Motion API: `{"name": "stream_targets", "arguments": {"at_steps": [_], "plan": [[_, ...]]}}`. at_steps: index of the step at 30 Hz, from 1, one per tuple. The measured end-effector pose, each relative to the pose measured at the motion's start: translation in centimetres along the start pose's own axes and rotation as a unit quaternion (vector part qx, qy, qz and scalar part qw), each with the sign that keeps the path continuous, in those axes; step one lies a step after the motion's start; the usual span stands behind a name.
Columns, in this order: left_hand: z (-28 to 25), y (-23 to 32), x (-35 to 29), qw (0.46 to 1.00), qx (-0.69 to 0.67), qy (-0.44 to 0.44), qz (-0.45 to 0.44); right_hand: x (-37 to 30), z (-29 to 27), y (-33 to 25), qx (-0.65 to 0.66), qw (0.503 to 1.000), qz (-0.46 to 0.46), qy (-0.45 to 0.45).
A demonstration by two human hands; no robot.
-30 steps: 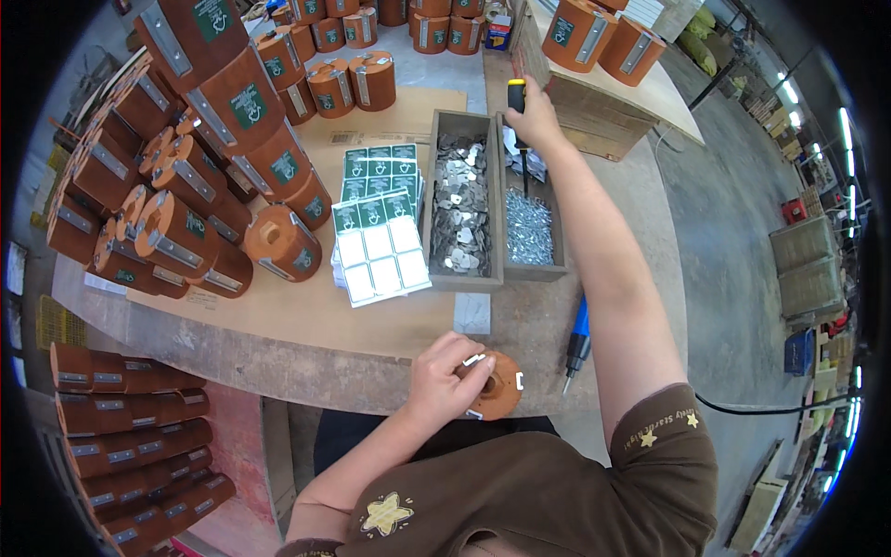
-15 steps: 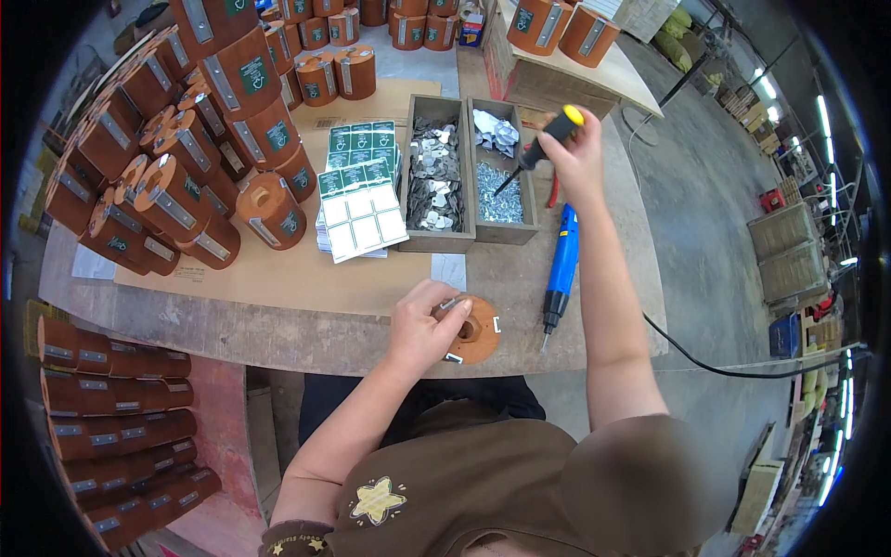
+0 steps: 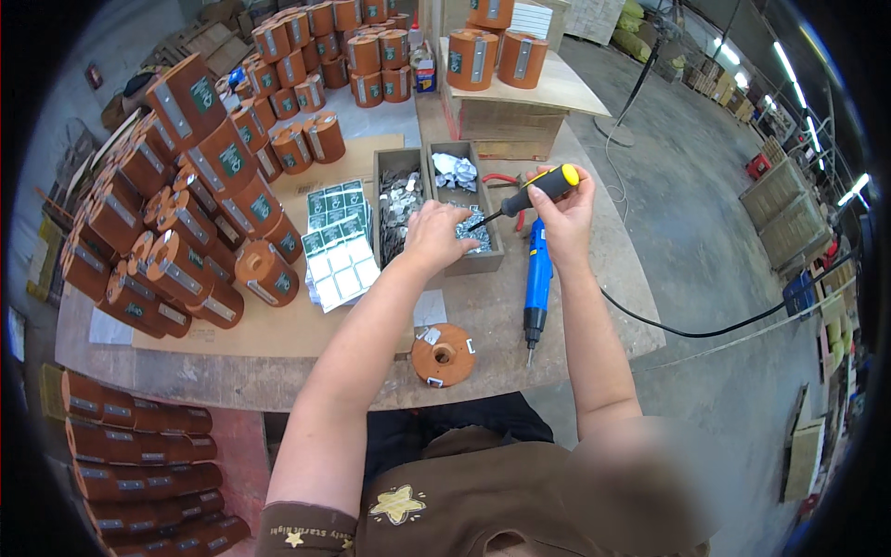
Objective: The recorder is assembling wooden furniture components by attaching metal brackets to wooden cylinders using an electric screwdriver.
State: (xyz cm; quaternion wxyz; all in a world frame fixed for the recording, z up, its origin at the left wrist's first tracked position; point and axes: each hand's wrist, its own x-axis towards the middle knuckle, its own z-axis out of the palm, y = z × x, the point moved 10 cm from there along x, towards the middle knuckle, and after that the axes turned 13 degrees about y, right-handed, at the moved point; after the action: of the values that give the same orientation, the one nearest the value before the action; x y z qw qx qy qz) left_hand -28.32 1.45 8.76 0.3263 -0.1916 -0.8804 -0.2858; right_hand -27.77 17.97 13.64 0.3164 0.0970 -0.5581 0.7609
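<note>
My right hand (image 3: 568, 215) grips the dark handle of a screwdriver (image 3: 538, 192) with a yellow end, its shaft pointing down-left over the screw compartment. Reaching in from the left, my left hand (image 3: 434, 238) is at the small silver screws (image 3: 479, 228), thumb and forefinger apart near the screwdriver's tip; nothing shows between them. A round terracotta-coloured block (image 3: 445, 360) with a centre hole and metal strips at its sides stands untouched at the table's front edge. A wooden box (image 3: 388, 167) of flat metal pieces lies partly beneath my left hand.
A blue power screwdriver (image 3: 538, 283) lies right of the boxes, its black cable (image 3: 687, 332) trailing away. Red-handled pliers (image 3: 501, 178) rest behind it. Sticker sheets (image 3: 340, 265) lie left of the boxes. Stacked terracotta-coloured cylinders (image 3: 227, 158) crowd the left and back.
My left hand has let go of the round block and moved forward to the screws. The right hand has come lower with the screwdriver. The view has shifted.
</note>
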Motion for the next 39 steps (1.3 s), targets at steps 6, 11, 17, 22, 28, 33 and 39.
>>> {"name": "stream_targets", "arguments": {"at_steps": [6, 11, 17, 22, 28, 33, 39], "plan": [[4.9, -0.6, 0.3, 0.992, -0.014, -0.108, -0.071, 0.1, -1.1, -0.6, -0.002, 1.000, 0.020, 0.003], [5.9, -3.0, -0.3, 0.991, 0.035, -0.103, -0.078, 0.8, -1.4, -3.1, 0.029, 0.999, -0.026, 0.027], [-1.6, -4.2, -1.0, 0.967, -0.161, 0.023, -0.197, 0.2, -2.0, -6.4, 0.140, 0.987, 0.021, 0.072], [-3.8, -5.1, -8.9, 0.853, -0.379, 0.003, -0.358, -3.1, -2.6, -5.7, 0.242, 0.953, 0.162, 0.084], [-3.6, -2.9, -15.6, 0.776, -0.463, -0.011, -0.428, -7.5, 1.6, -4.5, 0.262, 0.942, 0.207, -0.010], [-2.8, -2.5, -15.5, 0.795, -0.432, -0.080, -0.419, -9.1, 5.3, -6.5, 0.240, 0.956, 0.161, -0.053], [-2.1, -3.3, -16.5, 0.763, -0.463, -0.083, -0.444, -9.8, 7.3, -7.0, 0.207, 0.965, 0.126, -0.099]]}}
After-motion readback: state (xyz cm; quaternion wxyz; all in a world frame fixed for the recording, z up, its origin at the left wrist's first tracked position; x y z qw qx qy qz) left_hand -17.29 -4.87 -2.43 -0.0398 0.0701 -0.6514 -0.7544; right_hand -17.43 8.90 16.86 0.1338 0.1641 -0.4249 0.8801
